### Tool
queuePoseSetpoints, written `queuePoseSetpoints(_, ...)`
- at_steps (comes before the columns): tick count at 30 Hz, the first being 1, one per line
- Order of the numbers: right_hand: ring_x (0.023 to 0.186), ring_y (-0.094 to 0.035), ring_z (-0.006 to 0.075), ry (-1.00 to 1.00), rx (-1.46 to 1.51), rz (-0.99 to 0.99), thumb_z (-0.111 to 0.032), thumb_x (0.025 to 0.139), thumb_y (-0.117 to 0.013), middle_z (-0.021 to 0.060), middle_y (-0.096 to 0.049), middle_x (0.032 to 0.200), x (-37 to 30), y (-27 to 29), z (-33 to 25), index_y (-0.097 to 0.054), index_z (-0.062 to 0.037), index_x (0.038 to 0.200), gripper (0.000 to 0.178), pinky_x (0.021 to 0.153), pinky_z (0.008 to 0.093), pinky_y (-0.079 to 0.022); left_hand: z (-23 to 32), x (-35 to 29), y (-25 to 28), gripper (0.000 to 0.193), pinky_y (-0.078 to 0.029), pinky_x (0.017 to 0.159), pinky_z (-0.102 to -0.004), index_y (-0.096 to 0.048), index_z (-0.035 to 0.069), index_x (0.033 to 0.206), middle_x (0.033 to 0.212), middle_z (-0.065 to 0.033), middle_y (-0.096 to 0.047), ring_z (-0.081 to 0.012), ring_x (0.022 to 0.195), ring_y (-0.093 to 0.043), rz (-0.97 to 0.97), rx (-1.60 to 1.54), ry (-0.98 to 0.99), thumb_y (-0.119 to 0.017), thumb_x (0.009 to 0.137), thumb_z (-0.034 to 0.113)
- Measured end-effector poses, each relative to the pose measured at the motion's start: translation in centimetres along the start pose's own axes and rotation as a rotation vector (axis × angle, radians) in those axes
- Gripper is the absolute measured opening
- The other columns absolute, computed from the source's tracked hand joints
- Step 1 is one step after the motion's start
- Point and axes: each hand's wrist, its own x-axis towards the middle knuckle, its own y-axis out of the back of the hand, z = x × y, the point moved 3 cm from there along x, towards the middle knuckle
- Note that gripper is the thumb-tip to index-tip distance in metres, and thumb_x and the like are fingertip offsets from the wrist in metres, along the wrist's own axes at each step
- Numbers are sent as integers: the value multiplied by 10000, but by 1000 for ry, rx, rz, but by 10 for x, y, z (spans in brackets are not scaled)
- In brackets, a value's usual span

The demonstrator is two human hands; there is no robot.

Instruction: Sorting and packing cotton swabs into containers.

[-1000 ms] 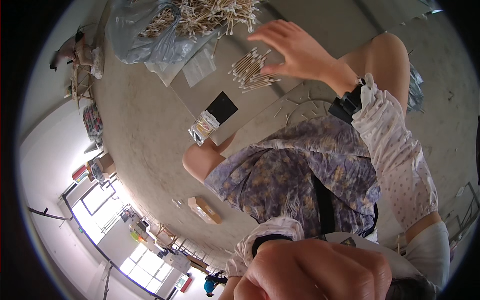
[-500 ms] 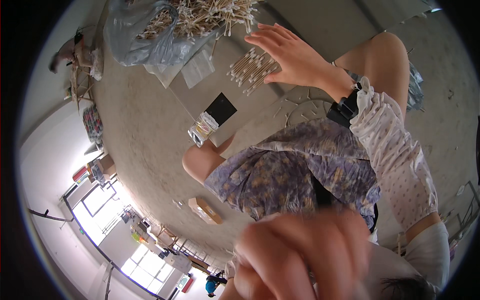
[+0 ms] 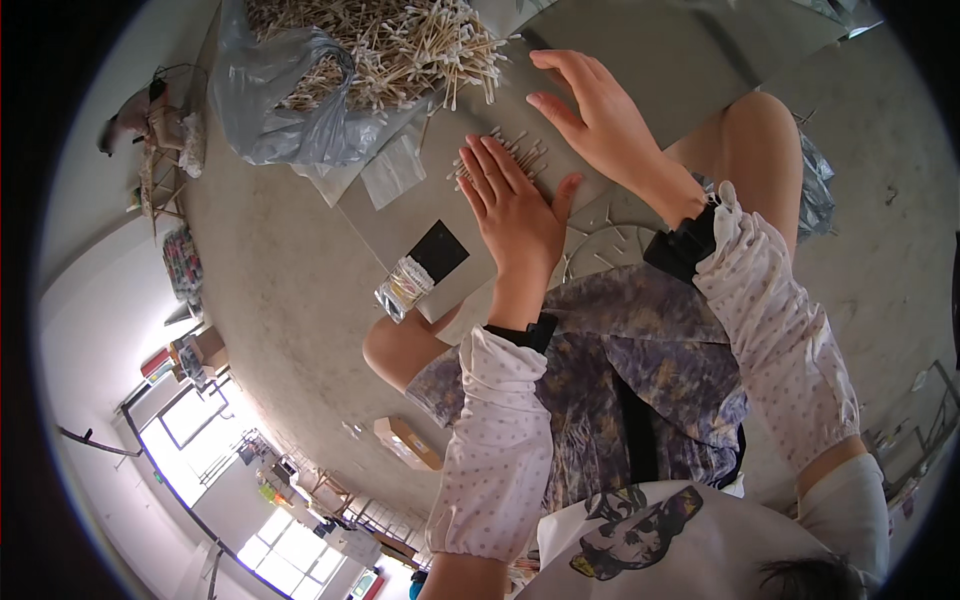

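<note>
My left hand (image 3: 515, 215) lies palm down over a small row of cotton swabs (image 3: 527, 152), its fingers stretched out and covering much of the row. To its right my right hand (image 3: 608, 122) hovers with fingers apart and nothing in it, its thumb and forefinger pointing toward the swabs. Just beyond both hands a large heap of loose cotton swabs (image 3: 410, 50) spills from a grey plastic bag (image 3: 290, 110). A flat clear bag (image 3: 393, 170) lies on the board left of the row. Nearer me is a packed bag of swabs (image 3: 405, 288).
A black rectangle (image 3: 438, 252) lies beside the packed bag on the grey board (image 3: 385, 215). Several loose swabs lie on the floor near a thin ring (image 3: 600, 235) by my skirt. An open cardboard box (image 3: 407, 444) stands on the floor at left. Another person (image 3: 130, 120) is at far left.
My left hand has gone from close in front of the camera to the swab row and lies flat on it. My right hand has drawn back a little to the right, off the row.
</note>
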Motion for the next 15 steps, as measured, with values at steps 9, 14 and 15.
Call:
queuePoseSetpoints(9,1225,-569,243,-285,580,-35,-339,1022,-559,152,-600,1270,-5,-21,4,-503,10,1306,454,979,359,-469,3,6,2,957,-78,1213,-518,-52,-72,1543,1600,-297,-138,-418,1505,-103,18,-255,-18,-441,981,598)
queuePoseSetpoints(14,1208,-535,157,-385,816,72,-345,1044,-521,93,-593,1245,-9,-27,3,-507,6,1308,439,993,298,-430,-39,2,12,761,-97,1231,-439,-42,21,1570,1633,-182,-160,-311,1519,-132,476,-1321,401,-315,1058,513)
queuePoseSetpoints(15,1198,-524,136,-408,890,115,-349,1048,-512,79,-593,1230,-10,-30,3,-509,2,1309,437,994,280,-418,-39,4,12,761,-97,1231,-439,-42,21,1570,1633,-182,-160,-311,1519,-132,479,-1324,401,-315,1058,513)
